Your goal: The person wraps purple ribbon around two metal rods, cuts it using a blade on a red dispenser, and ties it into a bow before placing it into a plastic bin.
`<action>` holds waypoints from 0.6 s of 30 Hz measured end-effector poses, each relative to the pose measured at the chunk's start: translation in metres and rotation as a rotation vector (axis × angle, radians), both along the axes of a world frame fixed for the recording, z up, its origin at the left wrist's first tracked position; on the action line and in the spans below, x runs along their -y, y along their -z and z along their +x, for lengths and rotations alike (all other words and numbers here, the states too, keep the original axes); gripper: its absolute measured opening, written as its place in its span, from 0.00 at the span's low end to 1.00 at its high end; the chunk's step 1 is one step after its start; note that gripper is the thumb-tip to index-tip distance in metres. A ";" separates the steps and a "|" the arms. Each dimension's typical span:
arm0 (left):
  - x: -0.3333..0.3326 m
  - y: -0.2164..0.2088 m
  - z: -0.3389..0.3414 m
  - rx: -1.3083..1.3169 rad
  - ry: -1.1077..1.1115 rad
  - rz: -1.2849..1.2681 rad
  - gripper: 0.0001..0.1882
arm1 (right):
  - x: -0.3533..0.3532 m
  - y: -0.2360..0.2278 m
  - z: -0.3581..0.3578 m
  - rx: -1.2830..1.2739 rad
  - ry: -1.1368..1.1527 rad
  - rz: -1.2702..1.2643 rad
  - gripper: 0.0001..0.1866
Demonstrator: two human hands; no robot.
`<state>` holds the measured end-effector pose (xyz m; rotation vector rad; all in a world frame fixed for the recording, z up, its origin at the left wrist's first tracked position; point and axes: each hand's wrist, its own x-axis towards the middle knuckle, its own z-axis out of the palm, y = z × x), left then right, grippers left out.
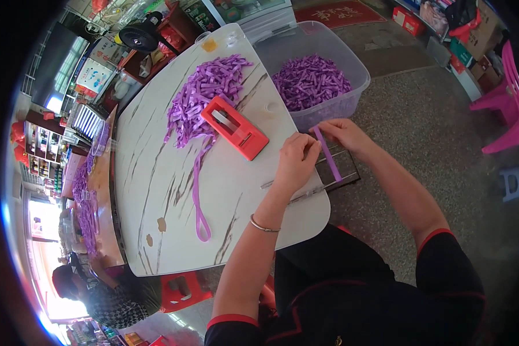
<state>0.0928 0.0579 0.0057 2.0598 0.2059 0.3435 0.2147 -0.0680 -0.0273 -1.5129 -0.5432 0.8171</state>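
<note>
Both hands pinching one purple ribbon strip (pixel 328 154), left hand (pixel 297 162), right hand (pixel 346 134), over metal frame (pixel 340 181), beside red plastic jig (pixel 234 127)

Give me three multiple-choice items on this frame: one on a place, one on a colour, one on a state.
1. Where is the red tool?
A. On the white table, beside the loose pile of ribbon
B. Inside the clear bin
C. On the floor

2. What colour is the ribbon strip between the hands?
A. Green
B. Purple
C. Yellow

3. How does the clear bin stand?
A. Shut with a lid
B. Tipped on its side
C. Open and holding cut ribbon pieces

Answers:
1. A, the tool lies flat on the table against the ribbon pile.
2. B, the strip pinched by the left hand and right hand is purple.
3. C, no lid shows and the ribbon pieces are seen from above.
</note>
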 end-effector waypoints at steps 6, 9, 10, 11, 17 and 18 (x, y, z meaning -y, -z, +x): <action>-0.001 0.000 -0.001 0.015 0.105 0.257 0.06 | 0.031 0.038 -0.030 -0.263 -0.063 -0.113 0.15; 0.000 0.002 -0.001 -0.005 0.100 0.320 0.06 | 0.050 0.049 -0.059 -0.342 0.028 -0.123 0.12; 0.001 0.002 0.000 -0.018 0.103 0.373 0.07 | 0.054 0.052 -0.071 -0.339 0.031 -0.123 0.12; 0.002 0.001 0.000 -0.032 0.105 0.426 0.08 | 0.059 0.056 -0.084 -0.398 0.123 0.002 0.10; 0.005 -0.005 0.002 -0.169 0.095 0.444 0.10 | 0.063 0.045 -0.115 -0.418 0.268 0.216 0.05; 0.005 -0.004 0.002 -0.161 0.092 0.448 0.10 | 0.063 0.044 -0.116 -0.380 0.286 0.202 0.05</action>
